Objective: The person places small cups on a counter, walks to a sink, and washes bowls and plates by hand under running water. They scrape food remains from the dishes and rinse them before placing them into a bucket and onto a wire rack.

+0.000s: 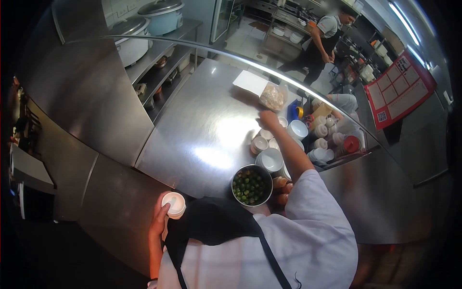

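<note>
My left hand (161, 212) is closed around a stack of small white cups (174, 204) at the lower left, beside my black apron. My right hand (268, 120) reaches over the steel counter (192, 120), its fingers bunched just below a clear bag of pale food (273, 98). Whether the fingers grip anything is hidden. A white flat container (250, 82) touches the bag on its left. Under and beside my right forearm stand white bowls (269, 160) and small cups (260, 143). A metal pot of green pieces (251, 185) sits at the counter's near edge.
Squeeze bottles (321, 130) and a red-lidded container (351, 144) crowd a bin at the right. Rice cookers (161, 18) sit on a shelf at the back left. A person (324, 45) stands beyond the counter. A red-bordered sheet (401, 88) hangs at the right.
</note>
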`<state>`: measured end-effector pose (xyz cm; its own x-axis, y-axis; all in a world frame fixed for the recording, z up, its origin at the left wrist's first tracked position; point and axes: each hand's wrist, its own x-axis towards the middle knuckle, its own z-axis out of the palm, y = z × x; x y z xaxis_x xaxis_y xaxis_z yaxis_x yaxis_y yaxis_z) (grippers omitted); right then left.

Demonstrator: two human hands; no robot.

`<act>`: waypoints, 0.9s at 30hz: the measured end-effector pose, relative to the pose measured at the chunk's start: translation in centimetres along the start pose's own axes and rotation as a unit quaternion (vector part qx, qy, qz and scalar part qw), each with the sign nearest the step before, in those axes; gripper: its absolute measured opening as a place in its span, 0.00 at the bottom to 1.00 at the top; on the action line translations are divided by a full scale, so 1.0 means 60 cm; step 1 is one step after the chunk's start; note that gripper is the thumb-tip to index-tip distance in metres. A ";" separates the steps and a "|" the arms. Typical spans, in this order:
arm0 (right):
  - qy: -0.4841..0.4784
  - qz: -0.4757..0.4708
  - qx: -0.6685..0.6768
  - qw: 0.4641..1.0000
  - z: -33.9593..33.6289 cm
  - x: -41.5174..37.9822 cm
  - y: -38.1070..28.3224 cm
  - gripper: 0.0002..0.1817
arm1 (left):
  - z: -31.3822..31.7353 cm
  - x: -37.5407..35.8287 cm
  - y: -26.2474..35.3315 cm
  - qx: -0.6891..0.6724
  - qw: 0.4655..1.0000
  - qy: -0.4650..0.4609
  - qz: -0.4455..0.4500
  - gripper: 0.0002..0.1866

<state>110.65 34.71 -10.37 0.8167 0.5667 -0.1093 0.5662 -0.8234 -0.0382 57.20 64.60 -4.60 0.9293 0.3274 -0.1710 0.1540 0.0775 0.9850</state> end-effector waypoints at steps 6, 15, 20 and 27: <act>-0.051 -0.216 0.393 0.892 -0.101 -0.109 -0.323 0.37 | 0.016 0.015 -0.014 -0.031 1.000 -0.005 -0.003 0.27; -0.249 -0.331 0.297 0.860 -0.097 -0.349 -0.578 0.50 | 0.039 0.023 -0.065 -0.024 0.994 0.097 -0.040 0.32; -0.233 -0.304 0.410 0.827 -0.028 -0.331 -0.570 0.48 | 0.059 0.038 -0.049 -0.120 0.970 0.180 -0.109 0.29; -0.114 -0.217 0.450 0.859 0.078 -0.267 -0.537 0.47 | 0.055 0.189 -0.185 -0.157 0.971 0.138 -0.115 0.22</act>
<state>78.81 52.02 -12.04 0.4495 0.8898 -0.0788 0.4129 -0.2852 -0.8650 67.17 64.33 -17.40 0.7501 0.5042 -0.4278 0.1972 0.4469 0.8726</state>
